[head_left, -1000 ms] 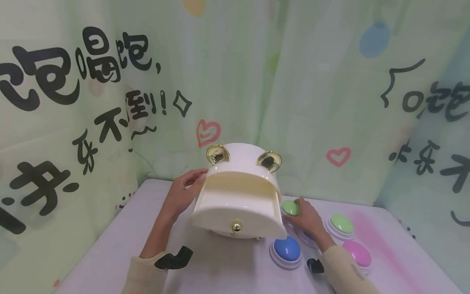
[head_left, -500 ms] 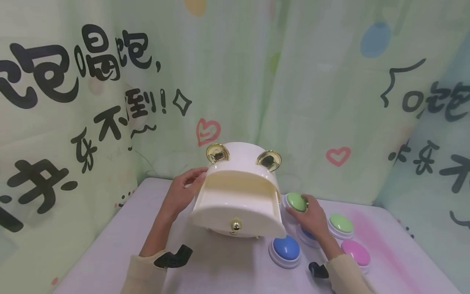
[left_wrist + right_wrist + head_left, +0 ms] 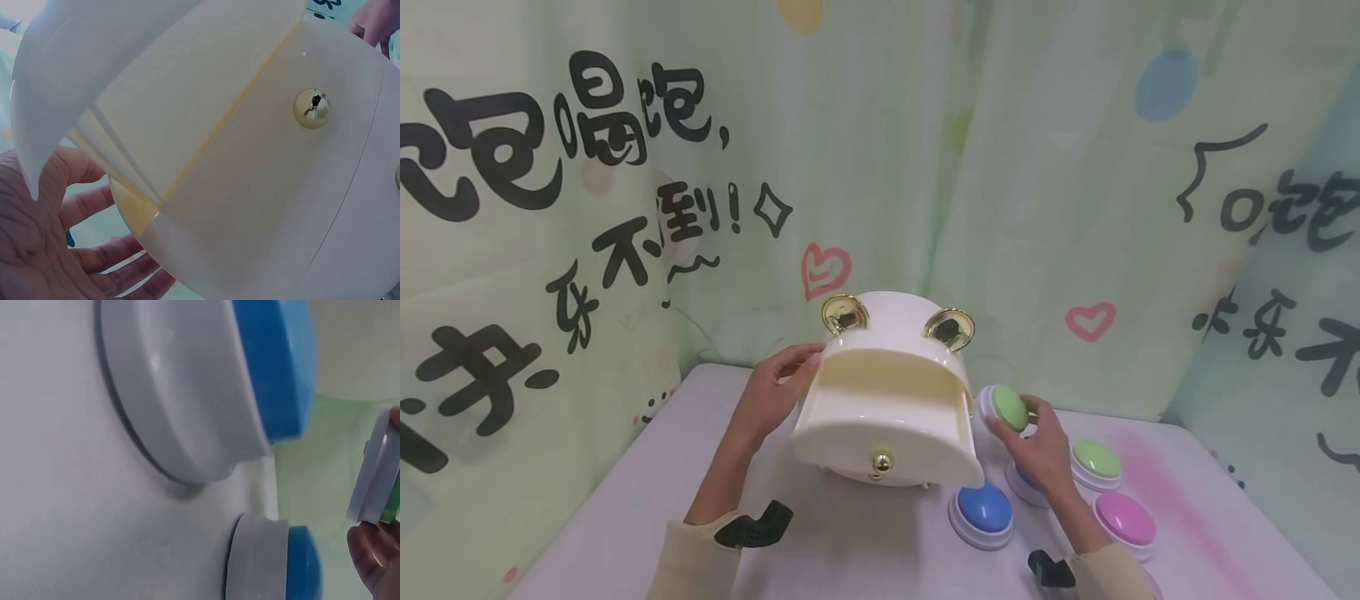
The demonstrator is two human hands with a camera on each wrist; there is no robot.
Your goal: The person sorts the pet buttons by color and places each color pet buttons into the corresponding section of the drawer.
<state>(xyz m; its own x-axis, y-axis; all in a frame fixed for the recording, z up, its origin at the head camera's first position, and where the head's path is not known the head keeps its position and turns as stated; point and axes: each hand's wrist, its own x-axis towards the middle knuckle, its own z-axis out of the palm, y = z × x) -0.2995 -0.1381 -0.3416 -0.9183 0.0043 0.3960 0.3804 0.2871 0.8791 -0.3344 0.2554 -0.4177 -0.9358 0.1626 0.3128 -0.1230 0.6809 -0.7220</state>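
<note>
A glossy white storage box point(image 3: 891, 310) with two round gold eyes stands mid-table, its drawer point(image 3: 842, 437) with a gold knob point(image 3: 883, 461) pulled out. My left hand point(image 3: 771, 393) rests at the box's left side; in the left wrist view its fingers point(image 3: 109, 253) extend relaxed along the wall. To the right of the box, my right hand point(image 3: 1045, 443) pinches a green push button point(image 3: 1011, 407) by its white base between thumb and fingers. The button is tilted, its dome turned toward the right. In the right wrist view the button's base point(image 3: 374, 469) is raised off the table.
Two blue push buttons, one in front point(image 3: 985, 507) and one partly behind my right hand point(image 3: 1024, 483), sit right of the box. Farther right are another green button point(image 3: 1097, 457) and a pink button point(image 3: 1126, 517). A printed curtain point(image 3: 1000, 208) closes off the table's back and sides.
The green button in my right hand has come up off the table, shifted slightly right and tilted. My left hand and the box have stayed put.
</note>
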